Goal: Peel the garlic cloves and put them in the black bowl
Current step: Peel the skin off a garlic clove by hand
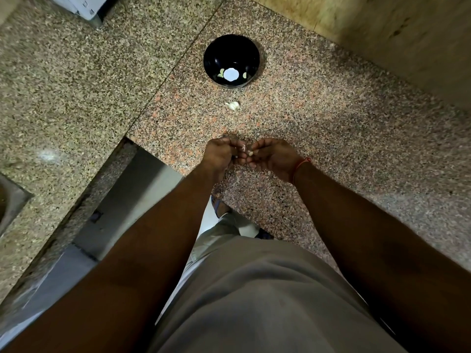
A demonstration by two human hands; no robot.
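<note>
I see the left hand [221, 154] and right hand [272, 156] meeting at frame centre, fingers pinching a small pale garlic clove [251, 153]. Black bowl [231, 47] upper centre on the worktop [331, 123], two peeled cloves inside. Unpeeled garlic piece [233, 105] just below the bowl.

The hands [246, 155] hide most of the garlic clove [251, 153]; the sink [10, 202] is cut off.

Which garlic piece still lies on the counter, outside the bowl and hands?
The pale unpeeled garlic piece on the speckled granite counter, between the round black bowl and the hands. The other pieces lie in the bowl or sit between the fingers.
</note>
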